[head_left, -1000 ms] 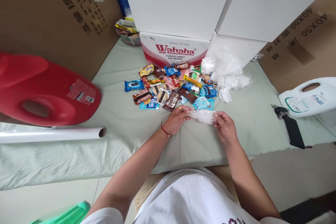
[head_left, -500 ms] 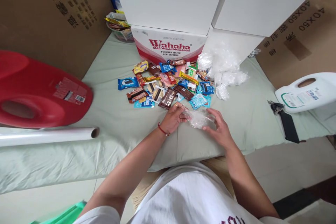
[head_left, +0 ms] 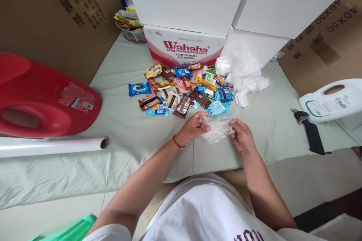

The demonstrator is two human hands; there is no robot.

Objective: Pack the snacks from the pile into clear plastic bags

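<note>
A crumpled clear plastic bag (head_left: 217,131) is stretched between my two hands, over the front part of the cloth-covered surface. My left hand (head_left: 195,126) pinches its left end; a red string bracelet circles that wrist. Gripping the opposite end is my right hand (head_left: 241,134), its fingertips pressed together. Just beyond the hands lies a spread of small wrapped snacks, among them a dark brown packet (head_left: 183,106), a light blue packet (head_left: 216,109) and a yellow packet (head_left: 153,70). To their right rests a heap of crumpled clear plastic (head_left: 244,69).
A Wahaba-style printed carton (head_left: 185,47) stands behind the snacks. At left are a red jug (head_left: 48,98) and a white roll (head_left: 53,147). On the right lie a white jug (head_left: 333,99), keys (head_left: 299,115) and a black phone-like case (head_left: 313,137). A snack-filled tub (head_left: 131,32) sits far left.
My right hand has closed from loosely spread fingers onto the bag's right end. The bag now looks more spread out between both hands. The view has shifted slightly.
</note>
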